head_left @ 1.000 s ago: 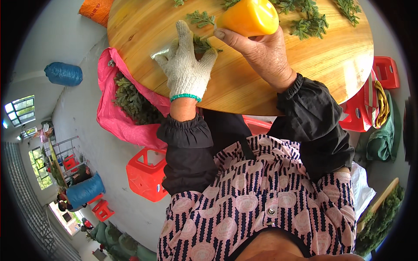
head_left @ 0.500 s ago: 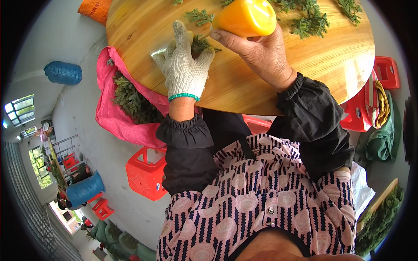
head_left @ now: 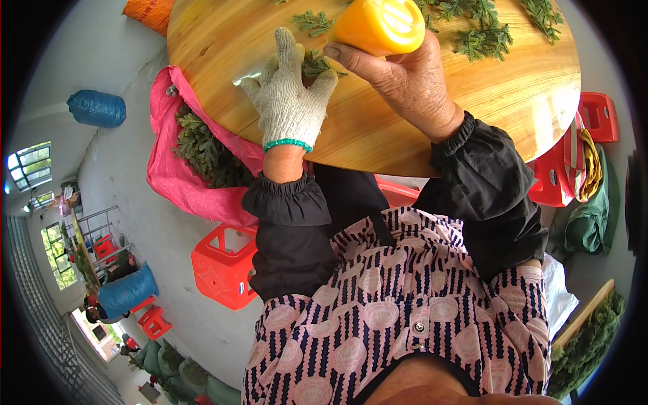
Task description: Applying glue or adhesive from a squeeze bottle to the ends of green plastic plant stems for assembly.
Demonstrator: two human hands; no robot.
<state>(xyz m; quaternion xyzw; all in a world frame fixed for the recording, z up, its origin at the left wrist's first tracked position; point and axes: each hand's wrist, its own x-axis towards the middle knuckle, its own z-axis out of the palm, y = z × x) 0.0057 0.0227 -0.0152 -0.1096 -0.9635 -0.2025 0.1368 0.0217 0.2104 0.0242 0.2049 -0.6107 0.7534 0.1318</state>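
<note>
My right hand (head_left: pixel 420 91), bare, is wrapped round a yellow-orange plastic bottle (head_left: pixel 381 27), its rounded base toward me; the other end is hidden. My left hand (head_left: pixel 291 101), in a white knitted glove with a green cuff edge, lies on the round wooden table (head_left: pixel 378 128) with its fingers spread. Between its thumb and forefinger a small evergreen sprig (head_left: pixel 316 65) shows, partly covered by the glove. Another sprig (head_left: pixel 313 23) lies just beyond the fingertips, left of the bottle. Several more evergreen sprigs (head_left: pixel 482 40) are scattered on the table's far right.
A pink sack (head_left: pixel 169 182) full of evergreen cuttings (head_left: pixel 202 152) leans against the table at left. Red plastic stools stand at left (head_left: pixel 223 270) and right (head_left: pixel 597 118). Blue bundles (head_left: pixel 98 109) lie on the floor. Green cloth (head_left: pixel 587 226) and more greenery (head_left: pixel 594 337) are at right.
Both hands stay almost where they were; the bottle has shifted very slightly in the picture and tilts a little more. Nothing is taken hold of or let go.
</note>
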